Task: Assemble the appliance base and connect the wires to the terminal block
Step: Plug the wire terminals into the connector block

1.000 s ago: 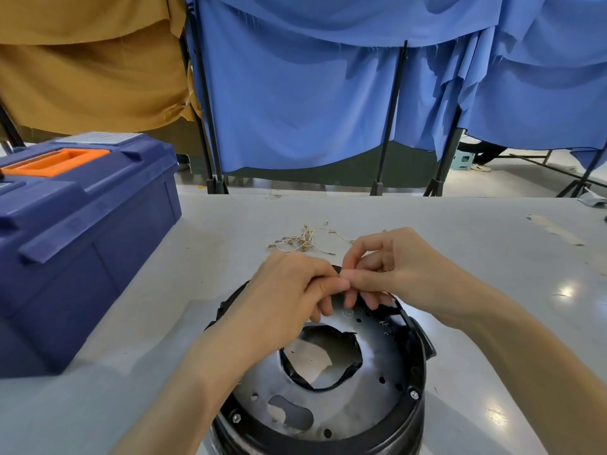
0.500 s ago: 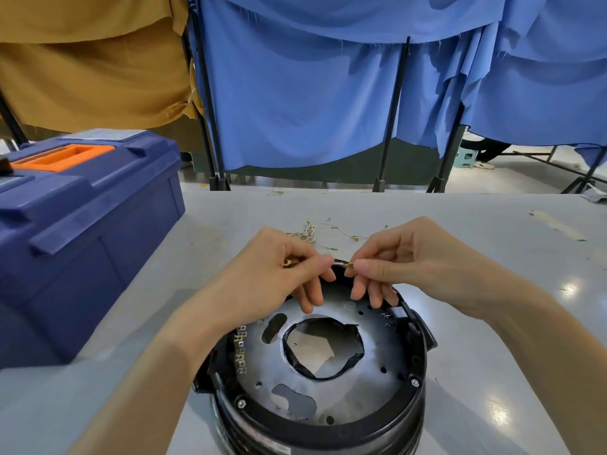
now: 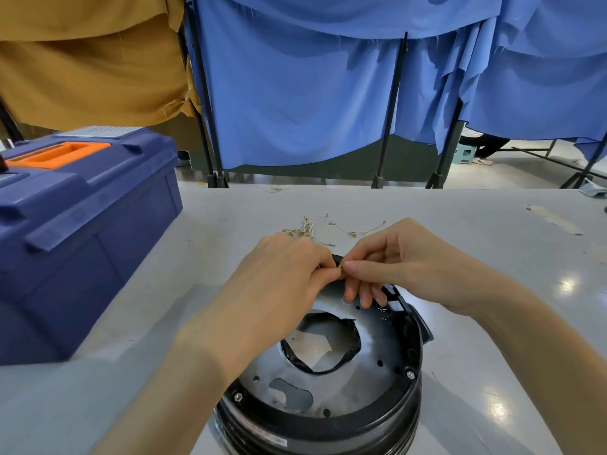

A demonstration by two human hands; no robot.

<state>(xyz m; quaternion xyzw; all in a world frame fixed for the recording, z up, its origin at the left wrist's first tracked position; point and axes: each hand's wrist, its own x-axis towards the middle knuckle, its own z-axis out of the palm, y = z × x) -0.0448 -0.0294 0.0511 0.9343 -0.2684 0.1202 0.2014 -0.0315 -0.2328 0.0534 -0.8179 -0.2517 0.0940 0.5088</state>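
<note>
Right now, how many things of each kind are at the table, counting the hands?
Hands: 2 (left hand, right hand)
Brass terminal, pinched by both hands: 1
Appliance base: 1
Blue toolbox: 1
Tangle of loose wires: 1
Total: 6

Setting: curtained bay, pale grey table [image 3: 460,224].
Blue curtains [image 3: 295,110] hang on black stands [image 3: 389,119] behind the table, with an ochre curtain [image 3: 92,70] at left. A navy toolbox [image 3: 98,218] sits on the table's left side. Pale floor [image 3: 492,174] beyond, green stool [image 3: 462,155] at right. Light glints on the tabletop.
</note>
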